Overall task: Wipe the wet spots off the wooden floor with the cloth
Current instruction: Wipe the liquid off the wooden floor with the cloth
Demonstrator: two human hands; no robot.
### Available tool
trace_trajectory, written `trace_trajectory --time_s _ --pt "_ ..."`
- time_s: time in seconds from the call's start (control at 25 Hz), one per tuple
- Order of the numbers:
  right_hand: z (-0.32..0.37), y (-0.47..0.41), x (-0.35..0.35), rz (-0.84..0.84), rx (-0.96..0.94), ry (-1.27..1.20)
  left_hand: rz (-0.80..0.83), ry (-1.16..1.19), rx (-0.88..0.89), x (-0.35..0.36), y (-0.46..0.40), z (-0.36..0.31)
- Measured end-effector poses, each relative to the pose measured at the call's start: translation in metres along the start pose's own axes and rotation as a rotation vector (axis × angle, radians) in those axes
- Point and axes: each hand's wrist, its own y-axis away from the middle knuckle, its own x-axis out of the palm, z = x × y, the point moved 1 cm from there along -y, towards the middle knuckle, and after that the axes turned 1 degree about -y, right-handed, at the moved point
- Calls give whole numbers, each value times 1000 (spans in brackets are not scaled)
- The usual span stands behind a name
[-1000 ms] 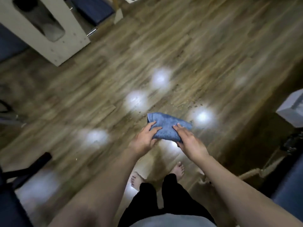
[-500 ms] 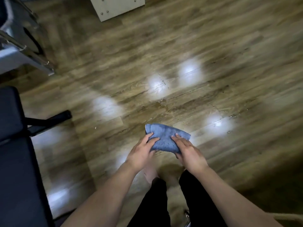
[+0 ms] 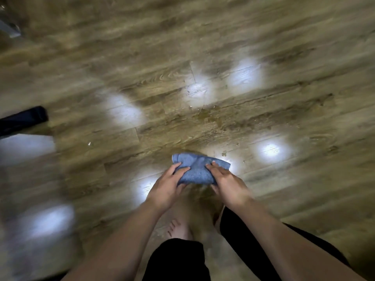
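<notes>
The left hand [image 3: 167, 188] and right hand [image 3: 226, 182] each pinch an end of the folded blue cloth [image 3: 197, 168], held between them above the wooden floor [image 3: 203, 37], over a bare foot [image 3: 178, 228] and black trousers [image 3: 174, 260]. Wet spots [image 3: 211, 114] glisten on the planks just beyond the cloth, among bright lamp reflections [image 3: 245, 75]. Floor opens wide ahead and right; a black bar [image 3: 22, 120] juts in at the left edge. The frame is blurred; no writing shows

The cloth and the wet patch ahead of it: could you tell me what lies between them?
Head view: only bare wooden floor with a few small droplets separates the cloth from the wet patch.
</notes>
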Motion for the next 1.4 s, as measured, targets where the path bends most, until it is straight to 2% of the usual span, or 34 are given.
trace_trajectory --time_s 0.2,0.28,0.36,0.44,0.56,0.6,0.68,0.76,0.84,0.96,1.04,1.12,1.24,1.4 --pt "-43 -110 57 -173 -42 52 -113 31 91 46 -114 87" --pt "-60 -133 89 -188 -25 67 -80 -5 114 73 -141 116" --pt "-80 -141 133 -82 -20 149 48 -132 170 104 -157 144" --pt "-94 -137 169 -18 -38 235 117 -345 303 120 -164 169" --pt "-87 -151 188 -168 28 234 -45 -523 482 117 -175 191" --pt "-81 -163 188 -224 81 217 -114 -528 481 115 -181 193" --pt "-62 -187 191 -227 125 249 -182 -464 373 115 -192 192" --pt "-46 -201 203 -172 74 352 -168 -341 290 115 -206 191" --pt "-48 -199 217 -184 54 388 -198 -271 285 113 -220 198" --pt "-68 -198 226 -350 44 328 -353 -299 246 102 -244 214" --pt "-82 -197 229 -427 68 327 -427 -423 220 107 -256 220" --pt "-102 -193 227 -489 146 326 -487 -519 237 115 -264 221" --pt "-141 -177 212 -482 315 320 -503 -507 241 118 -265 223" --pt "-218 -165 164 -512 671 149 -523 -486 227 117 -265 221"
